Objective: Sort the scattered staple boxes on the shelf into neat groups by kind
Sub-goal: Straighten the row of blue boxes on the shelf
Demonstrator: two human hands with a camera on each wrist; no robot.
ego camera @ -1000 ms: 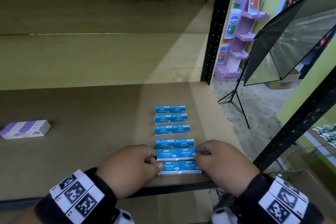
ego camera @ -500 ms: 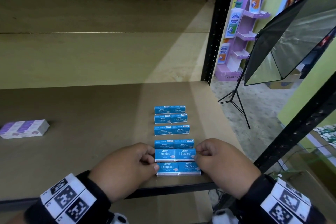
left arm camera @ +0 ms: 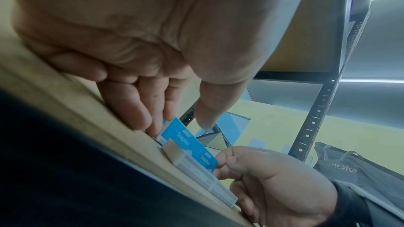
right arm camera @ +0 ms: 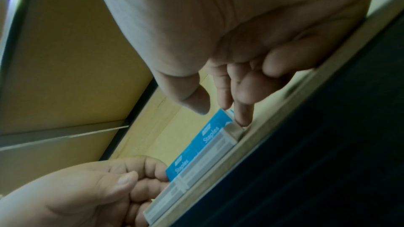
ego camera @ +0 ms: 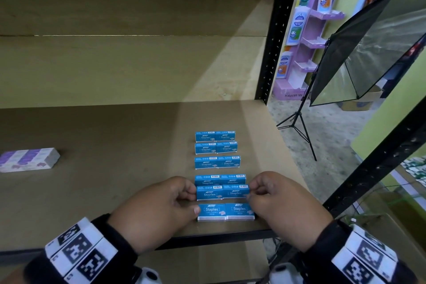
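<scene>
Second-nearest blue pair pinched end to end: left hand fingers curled on its 9 o'clock end, right hand on 3 o'clock end. Pair nudged toward 12 since a second ago, gap opened from front pair. Blue column on shelf nearly squared; purple box left at 9 o'clock.

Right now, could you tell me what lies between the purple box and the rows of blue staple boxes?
Only bare shelf board separates the purple box from the blue staple boxes, as the head view shows.
</scene>
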